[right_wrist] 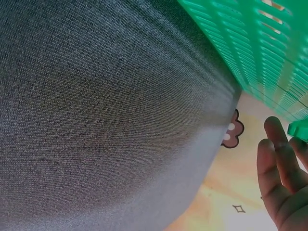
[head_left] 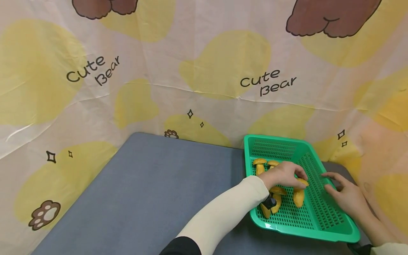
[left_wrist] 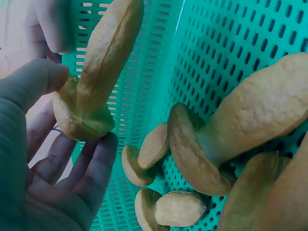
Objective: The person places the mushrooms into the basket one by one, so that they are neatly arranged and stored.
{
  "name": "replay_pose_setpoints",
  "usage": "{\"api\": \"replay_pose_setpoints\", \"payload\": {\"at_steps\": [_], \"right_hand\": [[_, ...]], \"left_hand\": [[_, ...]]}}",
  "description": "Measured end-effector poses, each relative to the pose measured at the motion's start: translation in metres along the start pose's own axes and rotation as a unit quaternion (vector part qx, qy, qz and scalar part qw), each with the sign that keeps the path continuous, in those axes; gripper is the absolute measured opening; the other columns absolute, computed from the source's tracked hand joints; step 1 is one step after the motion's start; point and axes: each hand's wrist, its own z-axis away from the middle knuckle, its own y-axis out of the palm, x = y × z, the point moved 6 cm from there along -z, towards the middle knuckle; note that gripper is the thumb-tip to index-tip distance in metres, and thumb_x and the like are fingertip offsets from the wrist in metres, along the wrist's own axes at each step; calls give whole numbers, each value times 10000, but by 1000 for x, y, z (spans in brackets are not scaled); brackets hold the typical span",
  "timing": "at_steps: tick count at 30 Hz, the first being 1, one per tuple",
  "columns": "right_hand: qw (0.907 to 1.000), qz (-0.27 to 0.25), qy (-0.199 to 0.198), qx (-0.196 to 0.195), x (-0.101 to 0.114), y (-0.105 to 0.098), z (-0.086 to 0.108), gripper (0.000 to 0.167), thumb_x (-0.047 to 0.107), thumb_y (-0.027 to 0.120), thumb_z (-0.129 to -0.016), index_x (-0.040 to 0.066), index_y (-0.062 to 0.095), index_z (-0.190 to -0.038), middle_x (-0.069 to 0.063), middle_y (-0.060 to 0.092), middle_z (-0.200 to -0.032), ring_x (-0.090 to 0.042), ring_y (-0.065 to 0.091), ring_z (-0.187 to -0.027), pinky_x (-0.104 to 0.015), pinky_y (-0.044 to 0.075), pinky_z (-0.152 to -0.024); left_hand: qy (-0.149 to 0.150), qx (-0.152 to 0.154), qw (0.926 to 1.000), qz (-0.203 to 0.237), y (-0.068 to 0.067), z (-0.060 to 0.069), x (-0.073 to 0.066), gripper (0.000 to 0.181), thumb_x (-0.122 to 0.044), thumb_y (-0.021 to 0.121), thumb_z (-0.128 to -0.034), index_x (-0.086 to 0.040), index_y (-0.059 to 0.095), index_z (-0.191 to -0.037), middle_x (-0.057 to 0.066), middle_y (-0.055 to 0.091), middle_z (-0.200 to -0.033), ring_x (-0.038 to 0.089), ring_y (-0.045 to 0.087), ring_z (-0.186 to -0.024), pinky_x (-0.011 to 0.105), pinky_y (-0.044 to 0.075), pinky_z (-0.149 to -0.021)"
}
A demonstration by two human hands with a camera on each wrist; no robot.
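My left hand (head_left: pixel 284 174) reaches into a green plastic basket (head_left: pixel 276 139) and pinches a yellow-brown mushroom (head_left: pixel 298 197) by its cap. In the left wrist view, the thumb and fingertips hold the cap of this mushroom (left_wrist: pixel 108 57), its stem pointing up the picture. Several like mushrooms lie in the basket, among them one at the back left (head_left: pixel 259 167) and one below the wrist (head_left: pixel 276 202); my arm partly covers this group. My right hand (head_left: pixel 347 194) is at the basket's right rim with fingers loosely bent. Whether its fingertips touch the rim I cannot tell.
The basket stands on a grey cloth-covered table (head_left: pixel 178 184), towards its right end. A printed curtain (head_left: pixel 210 63) with bear drawings hangs behind the table and along both sides.
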Motion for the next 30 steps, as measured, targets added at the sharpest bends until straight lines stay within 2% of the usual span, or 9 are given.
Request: {"api": "replay_pose_setpoints", "payload": {"at_steps": [2,4,7,10,11,15,19,25,30], "right_hand": [[10000,4,48,38,0,1,0,376,270,511,-996,72,518,-1316,-268,623,-956,-42,440,-495,-286,361,-387],[10000,30,52,35,0,0,1,381,276,512,-996,71,519,-1318,-238,630,-903,-40,448,-504,-285,363,-393],[9999,68,121,58,-1,-1,0,386,288,505,-1000,87,510,-1329,-104,534,-605,-94,398,-444,-283,349,-382],[9999,74,99,31,-1,-2,0,383,288,505,-1000,94,509,-1331,-46,491,-543,-100,368,-418,-280,335,-371],[9999,68,110,41,-1,-1,-1,382,290,502,-1001,100,506,-1332,-14,435,-498,-107,348,-404,-280,328,-365],[9999,56,94,25,-2,1,0,378,291,505,-1000,104,507,-1330,-6,454,-536,-107,347,-407,-281,324,-362],[10000,9,95,23,-2,1,0,380,287,505,-1000,91,506,-1325,-15,463,-546,-110,353,-406,-284,327,-359],[10000,15,83,-29,-2,1,0,365,268,510,-997,94,511,-1317,-5,416,-482,-102,338,-396,-277,323,-359],[10000,-14,70,-58,-2,1,-1,363,261,512,-995,97,514,-1319,-6,440,-514,-103,354,-411,-278,326,-366]], "left_hand": [[-103,12,9999,-64,2,-1,1,186,-332,710,-872,-329,682,-1056,-228,617,-1124,-75,548,-1015,86,430,-766],[-200,22,9997,-129,3,-2,2,189,-334,713,-870,-333,682,-1057,-229,615,-1134,-73,549,-1017,91,433,-764],[-271,4,9995,-176,4,-3,2,181,-326,716,-869,-330,682,-1047,-222,613,-1137,-66,550,-1019,95,432,-764],[-245,76,9990,-365,6,-5,2,189,-317,714,-872,-316,681,-1058,-214,607,-1133,-69,543,-1018,79,419,-777],[-228,109,9988,-425,7,-5,2,192,-313,712,-874,-309,680,-1064,-209,604,-1129,-68,541,-1016,75,415,-780],[-92,271,9970,-718,13,-7,4,229,-296,697,-889,-273,677,-1116,-184,598,-1118,-61,533,-1010,69,404,-786],[-61,308,9957,-876,15,-11,3,230,-297,694,-892,-281,671,-1121,-185,589,-1111,-63,523,-1003,75,405,-796],[-209,292,9964,-774,18,-15,4,207,-323,708,-878,-318,673,-1082,-208,588,-1083,-74,521,-976,74,410,-785],[-299,303,9946,-942,20,-19,5,183,-340,713,-872,-328,672,-1050,-199,578,-1043,-69,507,-925,81,405,-753]]}}
